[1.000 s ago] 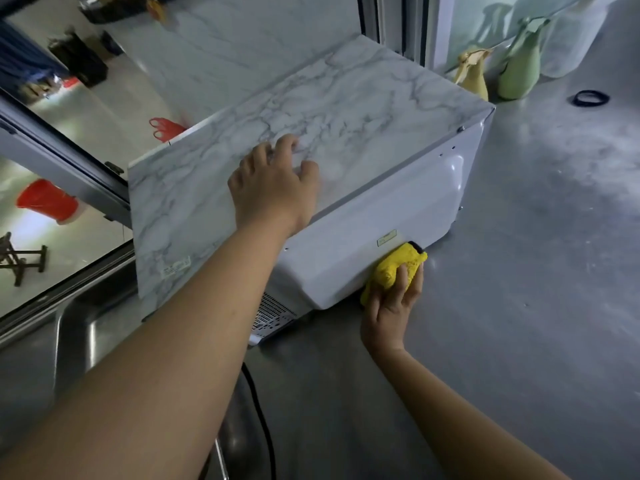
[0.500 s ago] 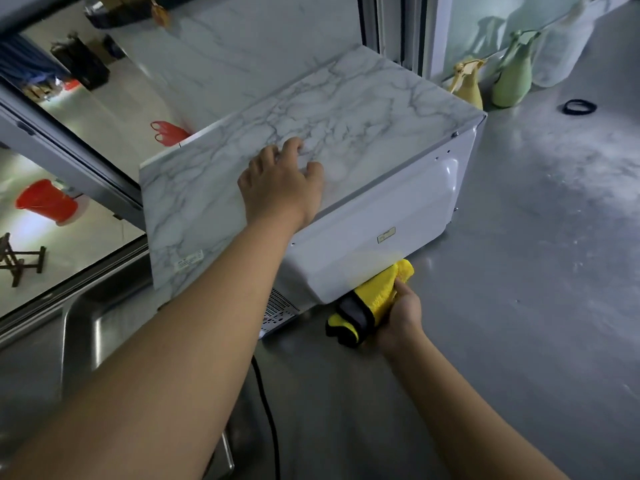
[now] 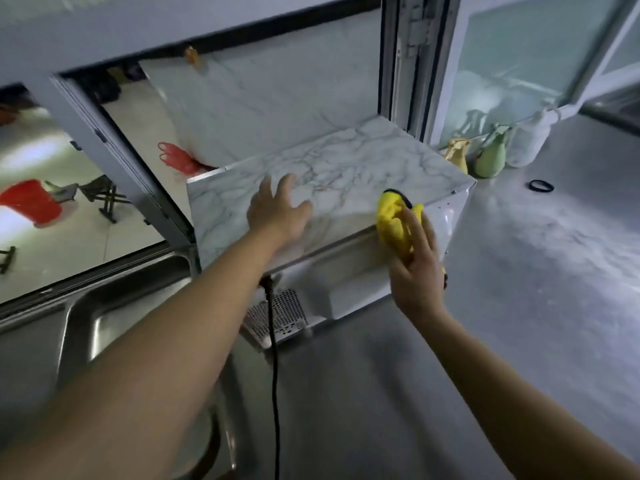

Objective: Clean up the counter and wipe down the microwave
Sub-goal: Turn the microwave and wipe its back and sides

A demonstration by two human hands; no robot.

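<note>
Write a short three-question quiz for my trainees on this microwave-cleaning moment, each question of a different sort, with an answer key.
1. True or false: the left hand rests on the marble-patterned top of the microwave.
2. Multiple choice: the right hand presses the yellow cloth against
A) the sink
B) the microwave's upper edge, where the top meets the white panel facing the camera
C) the green spray bottle
3. Fill in: the black ring lies on the ______, to the right of the microwave.

Key
1. True
2. B
3. counter
</note>
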